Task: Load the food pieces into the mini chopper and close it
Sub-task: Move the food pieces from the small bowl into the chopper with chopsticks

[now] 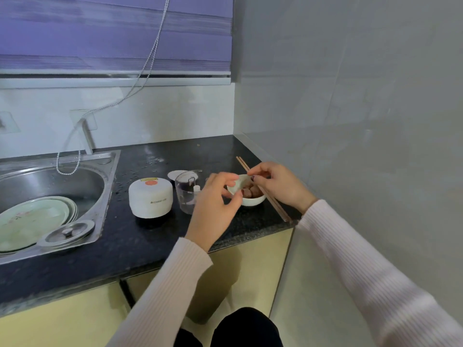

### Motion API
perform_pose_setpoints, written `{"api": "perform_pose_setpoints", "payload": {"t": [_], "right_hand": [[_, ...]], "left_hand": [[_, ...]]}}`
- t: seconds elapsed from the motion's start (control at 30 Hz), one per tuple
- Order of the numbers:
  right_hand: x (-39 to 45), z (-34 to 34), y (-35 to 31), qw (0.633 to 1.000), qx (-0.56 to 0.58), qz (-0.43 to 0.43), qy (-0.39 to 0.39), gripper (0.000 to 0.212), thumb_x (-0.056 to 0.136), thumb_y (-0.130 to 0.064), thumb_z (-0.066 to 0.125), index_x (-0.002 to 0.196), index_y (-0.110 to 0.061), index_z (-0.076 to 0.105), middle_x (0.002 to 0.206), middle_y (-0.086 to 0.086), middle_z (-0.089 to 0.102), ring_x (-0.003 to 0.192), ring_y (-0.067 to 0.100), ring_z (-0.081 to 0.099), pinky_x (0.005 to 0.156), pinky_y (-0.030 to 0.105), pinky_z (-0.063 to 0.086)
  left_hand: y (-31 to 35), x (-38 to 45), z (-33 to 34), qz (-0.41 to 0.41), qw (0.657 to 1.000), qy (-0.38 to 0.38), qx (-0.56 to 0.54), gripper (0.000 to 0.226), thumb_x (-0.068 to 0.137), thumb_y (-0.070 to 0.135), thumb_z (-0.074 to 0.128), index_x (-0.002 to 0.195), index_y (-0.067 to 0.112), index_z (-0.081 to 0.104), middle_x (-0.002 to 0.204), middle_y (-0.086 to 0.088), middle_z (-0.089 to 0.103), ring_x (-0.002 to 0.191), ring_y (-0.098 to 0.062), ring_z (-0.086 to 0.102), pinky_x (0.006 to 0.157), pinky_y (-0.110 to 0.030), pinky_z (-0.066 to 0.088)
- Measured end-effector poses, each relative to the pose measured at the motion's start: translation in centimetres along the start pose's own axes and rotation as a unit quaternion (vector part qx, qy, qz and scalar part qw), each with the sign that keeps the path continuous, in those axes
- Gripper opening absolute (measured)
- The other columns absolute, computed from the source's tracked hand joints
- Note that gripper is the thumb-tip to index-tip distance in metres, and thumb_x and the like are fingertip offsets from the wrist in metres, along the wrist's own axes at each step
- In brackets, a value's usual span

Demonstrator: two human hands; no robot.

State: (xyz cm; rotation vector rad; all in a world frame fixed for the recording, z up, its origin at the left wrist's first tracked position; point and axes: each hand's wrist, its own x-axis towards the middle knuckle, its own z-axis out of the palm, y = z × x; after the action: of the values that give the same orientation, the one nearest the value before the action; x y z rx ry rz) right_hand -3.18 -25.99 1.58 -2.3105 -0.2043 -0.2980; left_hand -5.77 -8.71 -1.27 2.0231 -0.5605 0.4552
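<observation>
On the dark counter stands the chopper's clear cup (185,196), open, with its blade shaft inside. Its white motor unit (150,199) sits just to the left, and a round white lid (176,174) lies behind. To the cup's right is a small white bowl (253,202) holding brown food pieces (251,192). My left hand (217,205) and my right hand (278,184) are over the bowl. Both pinch a pale thin piece (239,183) between their fingertips; what it is I cannot tell. My left hand hides part of the cup.
A pair of chopsticks (275,206) lies slanted beside the bowl, under my right hand. A steel sink (55,176) on the left holds green plates (32,221) and a metal strainer cap (67,232). A tiled wall (350,121) bounds the counter at the right.
</observation>
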Motion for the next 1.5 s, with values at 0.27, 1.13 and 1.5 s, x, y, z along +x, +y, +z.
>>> {"api": "perform_pose_setpoints", "payload": {"t": [0.27,1.13,1.5], "right_hand": [[-2.1,-1.6,2.2,0.999,-0.026,0.015,0.030,0.019,0.088,-0.007,0.055,0.100,-0.015,0.068,0.085,-0.014,0.060,0.075,-0.004,0.055,0.063,0.004,0.039],[-1.5,-0.1,1.5,0.991,-0.104,-0.080,0.004,0.038,0.094,-0.015,0.048,0.130,-0.025,0.048,0.098,-0.006,0.040,0.079,0.001,0.049,0.077,0.006,0.038],[0.0,-2.3,-1.9,0.971,-0.148,-0.098,0.158,0.039,0.099,-0.035,0.027,0.086,-0.010,0.055,0.082,0.005,0.059,0.075,0.024,0.055,0.071,0.039,0.045]], "left_hand": [[0.0,-0.1,3.6,-0.213,0.949,-0.165,-0.164,0.026,0.091,0.034,0.051,0.106,0.015,0.060,0.072,-0.001,0.071,0.036,-0.010,0.050,0.034,-0.019,0.036],[4.2,-0.1,2.6,-0.289,0.813,-0.274,-0.424,0.027,0.094,0.027,0.049,0.079,0.007,0.059,0.049,-0.001,0.046,0.032,-0.007,0.026,0.036,-0.020,0.018],[3.4,-0.2,1.2,-0.244,0.862,-0.185,-0.405,0.034,0.094,0.032,0.047,0.098,0.001,0.061,0.072,-0.007,0.059,0.045,-0.011,0.043,0.041,-0.022,0.032]]}}
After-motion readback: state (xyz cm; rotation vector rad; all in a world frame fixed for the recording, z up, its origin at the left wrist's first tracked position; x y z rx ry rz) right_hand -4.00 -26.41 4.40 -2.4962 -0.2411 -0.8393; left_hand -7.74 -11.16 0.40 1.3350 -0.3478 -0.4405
